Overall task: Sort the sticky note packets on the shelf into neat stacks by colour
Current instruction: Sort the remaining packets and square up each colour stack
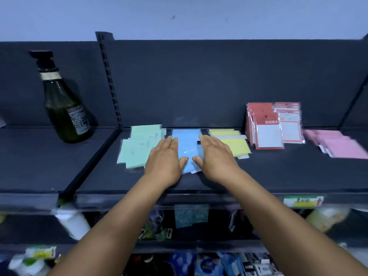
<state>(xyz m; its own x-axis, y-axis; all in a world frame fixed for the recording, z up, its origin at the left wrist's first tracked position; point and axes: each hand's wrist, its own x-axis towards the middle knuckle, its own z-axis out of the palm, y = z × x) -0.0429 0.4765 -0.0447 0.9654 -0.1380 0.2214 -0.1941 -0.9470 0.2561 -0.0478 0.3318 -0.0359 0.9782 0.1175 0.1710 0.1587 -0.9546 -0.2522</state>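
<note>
Where the dark shelf [278, 172] carries packets in a row | blue stack [186, 146] centre, between green packets [137, 146] and yellow packets [235, 142] | left hand [164, 160], right hand [216, 156]: fingers straight, flat against the blue stack's sides, nothing gripped | red packets [266, 126], pink packets [338, 144] further right | dark bottle [63, 104] far left.

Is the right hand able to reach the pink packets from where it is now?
Probably yes. The right hand lies flat at the blue stack; the shelf in front of the yellow stack and red packets is bare, leaving a way to the pink packets.
</note>
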